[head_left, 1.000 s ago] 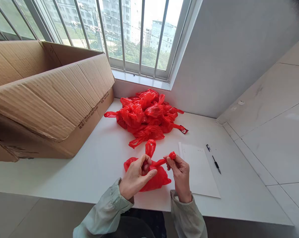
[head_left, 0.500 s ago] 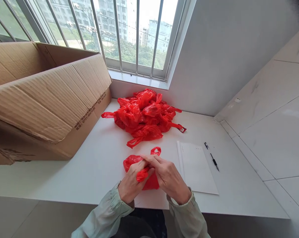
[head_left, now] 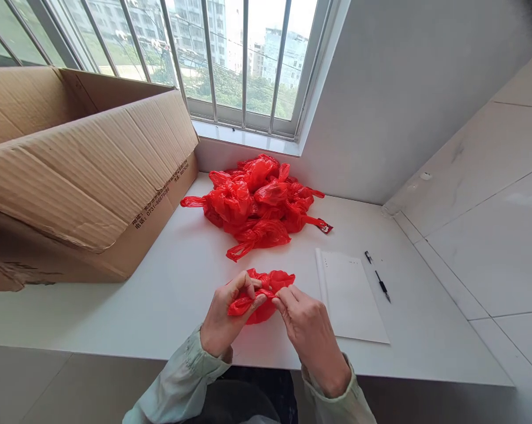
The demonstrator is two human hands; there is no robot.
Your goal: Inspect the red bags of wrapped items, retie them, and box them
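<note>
Bright daylight, wide-angle view.
Light pours in through the barred window (head_left: 243,59) ahead, where sky and pale buildings are blown out nearly to white (the greenery lower down keeps its colour). The white table (head_left: 182,277) is evenly lit with a mild sheen. Only faint, soft shadows lie under the left hand (head_left: 224,321), the right hand (head_left: 310,330) and the red bag (head_left: 275,280) they pinch. The cardboard box (head_left: 93,165) is shaded beneath its flap. Focus is sharp throughout; straight lines bow and stretch toward the edges, and a dark blur sits in the upper right corner.
</note>
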